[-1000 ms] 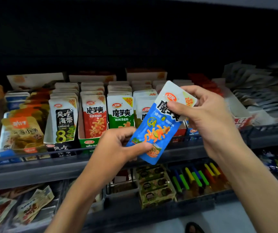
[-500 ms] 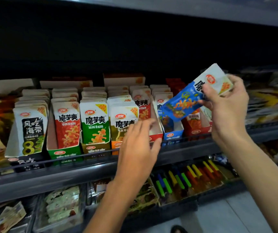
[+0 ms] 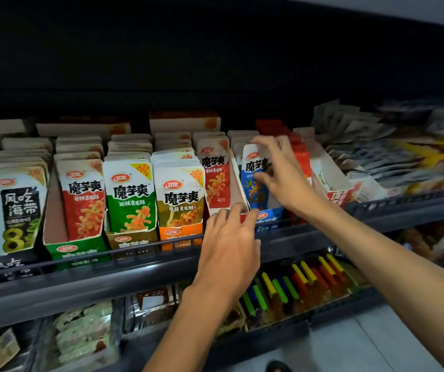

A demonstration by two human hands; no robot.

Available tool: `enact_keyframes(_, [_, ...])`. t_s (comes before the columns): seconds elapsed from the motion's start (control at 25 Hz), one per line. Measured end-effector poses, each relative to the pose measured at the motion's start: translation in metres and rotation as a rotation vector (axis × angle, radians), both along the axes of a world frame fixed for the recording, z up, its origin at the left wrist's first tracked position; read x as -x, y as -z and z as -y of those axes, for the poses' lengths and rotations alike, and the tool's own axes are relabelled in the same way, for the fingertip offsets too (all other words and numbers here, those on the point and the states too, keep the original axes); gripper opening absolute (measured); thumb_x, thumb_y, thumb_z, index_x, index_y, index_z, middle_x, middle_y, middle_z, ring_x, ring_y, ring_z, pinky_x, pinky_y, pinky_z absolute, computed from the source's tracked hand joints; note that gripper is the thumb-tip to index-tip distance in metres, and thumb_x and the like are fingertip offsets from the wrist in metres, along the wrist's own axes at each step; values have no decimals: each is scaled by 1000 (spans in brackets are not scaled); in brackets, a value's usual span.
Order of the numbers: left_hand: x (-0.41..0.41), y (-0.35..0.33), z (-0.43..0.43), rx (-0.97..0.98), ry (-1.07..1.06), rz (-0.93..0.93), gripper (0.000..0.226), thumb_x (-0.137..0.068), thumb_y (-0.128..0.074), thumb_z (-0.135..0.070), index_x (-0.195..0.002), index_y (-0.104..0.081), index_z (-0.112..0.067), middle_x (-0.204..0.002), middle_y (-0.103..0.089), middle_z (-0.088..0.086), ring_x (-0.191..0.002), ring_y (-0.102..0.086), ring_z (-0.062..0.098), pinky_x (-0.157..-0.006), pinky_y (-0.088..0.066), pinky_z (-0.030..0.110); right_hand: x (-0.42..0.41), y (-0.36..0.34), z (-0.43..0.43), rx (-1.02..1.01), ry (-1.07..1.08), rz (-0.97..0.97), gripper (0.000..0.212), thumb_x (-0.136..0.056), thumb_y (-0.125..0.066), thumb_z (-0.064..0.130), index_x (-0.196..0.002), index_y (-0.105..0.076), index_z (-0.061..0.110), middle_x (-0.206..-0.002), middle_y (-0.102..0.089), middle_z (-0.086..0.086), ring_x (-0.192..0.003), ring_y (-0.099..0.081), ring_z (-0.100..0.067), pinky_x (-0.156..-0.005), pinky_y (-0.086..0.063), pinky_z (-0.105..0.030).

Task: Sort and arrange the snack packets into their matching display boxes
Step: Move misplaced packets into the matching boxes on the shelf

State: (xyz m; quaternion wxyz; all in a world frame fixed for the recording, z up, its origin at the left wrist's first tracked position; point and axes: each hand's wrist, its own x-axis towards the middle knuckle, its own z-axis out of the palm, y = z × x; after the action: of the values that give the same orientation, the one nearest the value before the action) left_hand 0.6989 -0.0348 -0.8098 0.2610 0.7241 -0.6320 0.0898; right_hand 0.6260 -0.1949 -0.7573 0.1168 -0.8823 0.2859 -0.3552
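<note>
Right, fingers (image 3: 262, 181) of the right hand (image 3: 282, 178) are pinched on the blue packet (image 3: 253, 183), thumb low on its front, index up at the top edge; the grip looks closed on it, though the palm hides the packet's right side. Blue packet stands upright, lowered into the blue display box (image 3: 267, 214), front of the row there. Left hand (image 3: 229, 245) is palm down, fingers spread and loosely open, holding nothing, fingertips touching the front lip of the red display box (image 3: 243, 217) just left of the blue one. In that red box a red packet (image 3: 215, 178) stands upright toward the back, gap in front of it. Further left on the same shelf (image 3: 81, 285): olive packet (image 3: 180, 194) in an orange box, green packet (image 3: 129, 194), another red-printed packet (image 3: 82, 200) in a green box, then a black-label seaweed packet (image 3: 17, 208) at far left. Right of the blue box, a row of red packs behind the right wrist, partly hidden. Loose grey and white packets (image 3: 376, 146) piled at far right. Lower shelf under the arms carries coloured sticks (image 3: 296, 285), green, yellow, red, blue.
</note>
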Motion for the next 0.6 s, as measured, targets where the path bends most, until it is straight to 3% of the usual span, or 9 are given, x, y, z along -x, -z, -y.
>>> enact_keyframes(0.12, [-3, 1, 0, 14, 16, 3, 58, -87, -62, -32, -140, -43, -19, -135, -47, 2, -123, -43, 23, -105, -32, 37, -4, 12, 3, 26, 26, -121, 94, -71, -82, -2, -145, -31, 26, -140, -25, -8, -111, -42, -11, -91, -41, -17])
enact_keyframes(0.24, [-5, 2, -1, 9, 29, 21, 61, -86, -63, -34, -141, -42, -18, -133, -49, 1, -120, -44, 23, -104, -34, 36, -7, 17, 7, 59, 84, -184, 116, -58, -89, 0, -148, -22, 29, -148, -17, -6, -130, -33, -23, -102, -44, -30])
enact_keyframes(0.44, [-12, 3, -3, -16, 93, 3, 62, -88, -61, -31, -144, -38, -18, -136, -46, 0, -123, -41, 20, -108, -29, 33, -9, 15, 1, 188, 240, -319, 117, -57, -92, 15, -150, -21, 23, -144, -24, -14, -128, -29, -31, -101, -39, -41])
enact_keyframes(0.6, [-13, -5, -10, 4, 124, -101, 52, -92, -57, -25, -141, -40, -20, -139, -43, -4, -128, -37, 14, -111, -29, 28, -4, 6, -17, 201, 281, -321, 106, -64, -89, 13, -148, -26, 20, -148, -22, -17, -133, -28, -34, -104, -37, -44])
